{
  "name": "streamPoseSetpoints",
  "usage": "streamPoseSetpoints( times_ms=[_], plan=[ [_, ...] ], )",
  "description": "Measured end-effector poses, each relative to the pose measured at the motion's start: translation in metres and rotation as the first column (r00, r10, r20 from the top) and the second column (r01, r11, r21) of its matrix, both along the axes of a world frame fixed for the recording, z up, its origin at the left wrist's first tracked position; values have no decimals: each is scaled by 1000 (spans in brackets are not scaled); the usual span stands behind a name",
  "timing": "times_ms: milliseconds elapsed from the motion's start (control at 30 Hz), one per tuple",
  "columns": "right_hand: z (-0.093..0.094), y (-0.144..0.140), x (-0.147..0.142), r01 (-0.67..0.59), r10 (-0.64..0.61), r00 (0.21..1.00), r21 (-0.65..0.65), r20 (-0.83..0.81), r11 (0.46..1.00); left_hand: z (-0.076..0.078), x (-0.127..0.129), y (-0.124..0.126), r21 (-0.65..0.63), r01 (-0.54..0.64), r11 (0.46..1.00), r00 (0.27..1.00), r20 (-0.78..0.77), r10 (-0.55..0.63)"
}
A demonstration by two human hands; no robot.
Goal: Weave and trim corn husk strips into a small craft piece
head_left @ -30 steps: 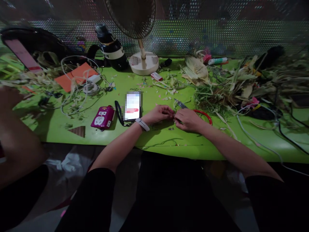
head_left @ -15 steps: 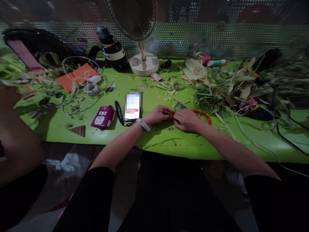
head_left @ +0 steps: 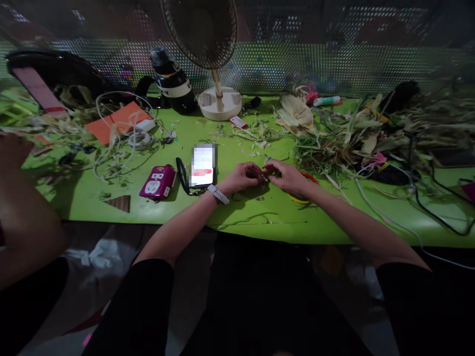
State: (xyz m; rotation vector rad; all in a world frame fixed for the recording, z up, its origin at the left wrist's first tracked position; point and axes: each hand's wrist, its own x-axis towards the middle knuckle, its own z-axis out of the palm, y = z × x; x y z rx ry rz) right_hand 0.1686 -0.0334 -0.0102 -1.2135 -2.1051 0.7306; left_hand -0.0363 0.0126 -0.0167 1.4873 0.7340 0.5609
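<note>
Over the green table (head_left: 237, 212), my left hand (head_left: 245, 177), with a white band (head_left: 218, 194) on its wrist, is closed in a pinch. My right hand (head_left: 285, 176) meets it fingertip to fingertip, its thumb and fingers also drawn together. Something tiny and pale seems to sit between the fingertips, too small to name. Under my right hand and forearm lies a pair of scissors with red and yellow handles (head_left: 299, 200), partly covered; the blade tip pokes out beyond the fingers. Left of my hands rests a lit phone (head_left: 203, 165) with a black strap.
A purple power adapter (head_left: 158, 183) sits left of the phone. Behind stand a fan (head_left: 219, 106) and a black bottle (head_left: 176, 89). Dried corn husks (head_left: 297, 112) and tangled green fibres (head_left: 315, 153) fill the right. White cables (head_left: 393, 222) cross the table. Another person's arm (head_left: 25, 212) is at far left.
My right hand has shifted slightly and its fingers are less curled, uncovering the yellow part of the scissors' handles. My left hand stays nearly in place. The view has tilted a little.
</note>
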Motion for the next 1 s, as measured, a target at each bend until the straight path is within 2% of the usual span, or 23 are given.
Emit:
streamPoseSetpoints(
  times_ms=[100,167,200,300,433,567,700,767,867,1000],
  plan=[
    [0,2,-1,-4,3,1000,-56,-12,998,1,-3,-2,156,-24,988,999,-37,30],
    [-1,5,-2,9,-9,1000,-51,5,999,1,-6,-5,319,-16,948,996,-79,43],
    [-2,7,-2,21,-20,1000,-52,13,998,1,-7,-6,414,1,910,992,-117,52],
    [-4,11,-4,49,-48,999,-89,13,995,1,-10,-7,659,81,748,954,-268,133],
    [-5,12,-7,60,-66,997,-123,-42,991,-4,-12,-6,839,174,515,910,-337,241],
    [-2,11,-7,65,-86,991,-189,-106,980,-10,-13,-4,937,189,293,922,-272,275],
    [3,16,-4,25,-42,995,-196,-87,980,-13,-15,-3,985,132,112,946,-159,282],
    [3,19,-3,1,-15,998,-188,-68,982,-12,-15,-3,992,113,52,954,-123,272],
    [3,22,-3,-6,-12,997,-214,-82,977,-9,-15,-4,993,119,-4,960,-114,255],
    [2,21,-7,11,-90,969,-326,-228,945,-7,-14,-5,995,43,-89,975,-22,220]
  ],
)
